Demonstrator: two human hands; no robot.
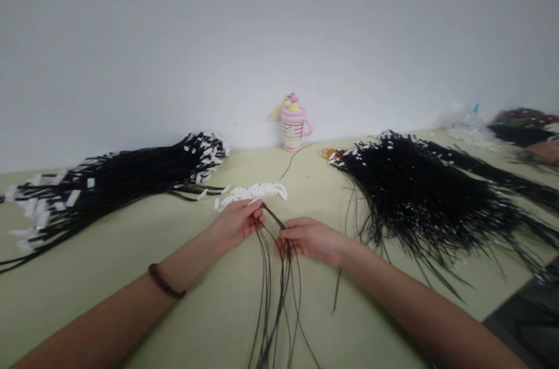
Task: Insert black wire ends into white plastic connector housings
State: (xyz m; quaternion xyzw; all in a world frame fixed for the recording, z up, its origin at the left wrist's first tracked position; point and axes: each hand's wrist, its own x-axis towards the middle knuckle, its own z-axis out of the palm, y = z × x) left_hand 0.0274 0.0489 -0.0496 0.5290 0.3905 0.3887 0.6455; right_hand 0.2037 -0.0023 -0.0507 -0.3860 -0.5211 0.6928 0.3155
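Observation:
My left hand (236,224), with a dark bracelet (166,283) on the wrist, pinches the upper end of some thin black cords (273,217). A bit of white shows at its fingertips, too small to make out. My right hand (311,239) is closed on the same cords a little lower and to the right. A short dark stretch runs taut between the two hands. Below them the loose strands (283,305) hang down toward the front edge of the view. Just beyond my left fingers lies a small heap of white plastic pieces (262,190).
On the left lies a long bundle of black cords (144,168) with white ends. A larger black bundle (419,183) spreads on the right. By the wall stands a pink striped cup (292,127). Another person's hand (541,152) shows at the far right, near plastic bags (469,124).

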